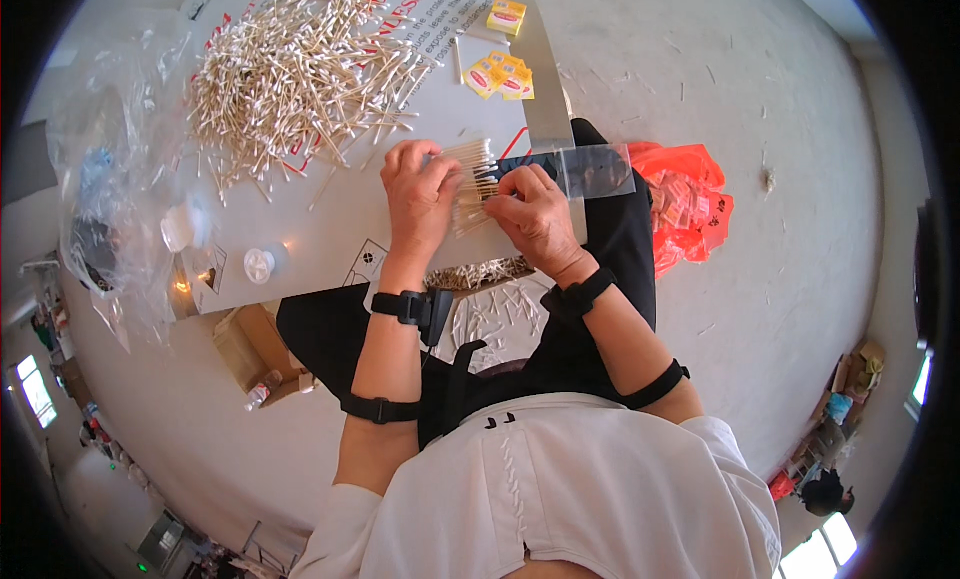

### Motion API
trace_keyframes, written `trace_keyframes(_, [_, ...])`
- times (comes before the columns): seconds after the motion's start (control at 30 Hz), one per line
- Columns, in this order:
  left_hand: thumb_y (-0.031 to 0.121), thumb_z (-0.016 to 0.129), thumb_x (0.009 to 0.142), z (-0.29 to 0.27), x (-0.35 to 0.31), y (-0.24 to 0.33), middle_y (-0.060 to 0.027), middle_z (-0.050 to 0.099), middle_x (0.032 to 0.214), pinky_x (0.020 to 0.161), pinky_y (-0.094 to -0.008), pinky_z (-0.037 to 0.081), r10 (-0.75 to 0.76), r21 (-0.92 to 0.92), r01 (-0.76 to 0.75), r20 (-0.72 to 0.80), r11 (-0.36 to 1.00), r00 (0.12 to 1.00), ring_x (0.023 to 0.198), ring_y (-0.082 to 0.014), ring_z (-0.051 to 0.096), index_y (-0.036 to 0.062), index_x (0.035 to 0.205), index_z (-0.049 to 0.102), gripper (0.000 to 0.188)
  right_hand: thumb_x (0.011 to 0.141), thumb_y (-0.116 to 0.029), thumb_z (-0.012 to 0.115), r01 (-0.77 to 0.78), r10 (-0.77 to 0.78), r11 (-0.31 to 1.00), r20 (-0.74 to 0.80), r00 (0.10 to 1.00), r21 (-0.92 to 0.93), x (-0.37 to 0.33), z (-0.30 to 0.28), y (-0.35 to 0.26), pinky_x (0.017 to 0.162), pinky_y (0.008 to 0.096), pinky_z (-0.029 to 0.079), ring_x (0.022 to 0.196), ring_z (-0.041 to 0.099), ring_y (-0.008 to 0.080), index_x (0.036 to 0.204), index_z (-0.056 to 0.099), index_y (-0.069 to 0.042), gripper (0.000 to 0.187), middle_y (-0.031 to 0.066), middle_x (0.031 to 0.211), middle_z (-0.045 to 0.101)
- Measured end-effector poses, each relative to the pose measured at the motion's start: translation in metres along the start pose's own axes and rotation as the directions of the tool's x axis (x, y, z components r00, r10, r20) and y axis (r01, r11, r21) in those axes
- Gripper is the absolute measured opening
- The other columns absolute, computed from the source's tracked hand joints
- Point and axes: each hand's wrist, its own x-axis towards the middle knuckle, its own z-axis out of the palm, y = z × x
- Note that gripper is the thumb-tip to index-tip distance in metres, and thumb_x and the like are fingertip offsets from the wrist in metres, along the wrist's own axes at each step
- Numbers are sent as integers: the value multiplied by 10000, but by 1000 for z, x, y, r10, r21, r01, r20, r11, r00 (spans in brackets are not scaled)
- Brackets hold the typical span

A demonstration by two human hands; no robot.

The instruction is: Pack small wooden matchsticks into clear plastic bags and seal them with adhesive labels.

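Near the table's right edge, a flat row of cotton swabs (470, 157) with white tips lies between my hands. My left hand (415, 204) has its fingers curled around the left end of this row. Close to the row's right end, my right hand (541, 219) pinches the near edge of a clear flat plastic bag (602, 171). The bag stretches rightward past the table edge, over my leg. Some of the swabs reach toward the bag's mouth; my fingers hide how far in they go.
A large heap of loose cotton swabs (300, 84) covers the back left of the table (330, 249). Yellow cards (500, 76) and a small yellow box (507, 17) lie behind. A white round container (260, 266) stands front left. Right of my leg is a red bag (690, 204) with packets.
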Motion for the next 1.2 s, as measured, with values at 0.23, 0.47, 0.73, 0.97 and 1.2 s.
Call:
trace_keyframes(0.23, [41, 723, 709, -20, -13, 26, -86, 604, 919, 779, -420, 479, 39, -169, -19, 113, 985, 993, 919, -315, 574, 54, 903, 635, 213, 679, -33, 714, -54, 55, 998, -55, 997, 15, -7, 5, -12, 640, 366, 497, 763, 566, 262, 753, 646, -90, 116, 50, 816, 551])
trace_keyframes(0.47, [-2, 701, 700, -23, -57, 35, -84, 545, 778, 662, -400, 494, 90, -55, -81, 180, 995, 980, 811, -295, 569, 42, 784, 566, 164, 711, 18, 699, -295, 316, 926, -55, 947, 234, -31, -1, -21, 653, 346, 494, 766, 575, 249, 885, 659, -43, 189, 73, 820, 565])
trace_keyframes(0.73, [17, 732, 677, -16, -62, 36, -96, 553, 858, 674, -400, 497, 52, 78, -63, 137, 995, 989, 832, -293, 569, 36, 839, 578, 224, 799, 20, 679, -577, 667, 664, -27, 745, 475, -55, -11, -5, 672, 249, 479, 716, 567, 100, 949, 657, 13, 152, 45, 827, 615])
trace_keyframes(0.97, [193, 738, 772, -18, -71, 35, -144, 499, 1340, 1035, -490, 361, 5, 184, -23, 100, 983, 995, 1248, -351, 463, 35, 1281, 513, 578, 838, 5, 652, -686, 751, 543, 85, 655, 484, -66, -9, -8, 715, 246, 500, 778, 597, 85, 960, 652, 23, 123, 66, 860, 662])
trace_keyframes(1.2, [410, 654, 848, 1, -67, 55, -131, 190, 1595, 1172, -556, 89, -74, 260, -42, 419, 965, 905, 1482, -304, 146, 69, 1524, 216, 874, 904, -4, 604, -552, 789, 414, 16, 614, 724, -59, 0, -12, 704, 239, 490, 724, 560, 103, 1040, 631, 5, 139, 24, 866, 620])
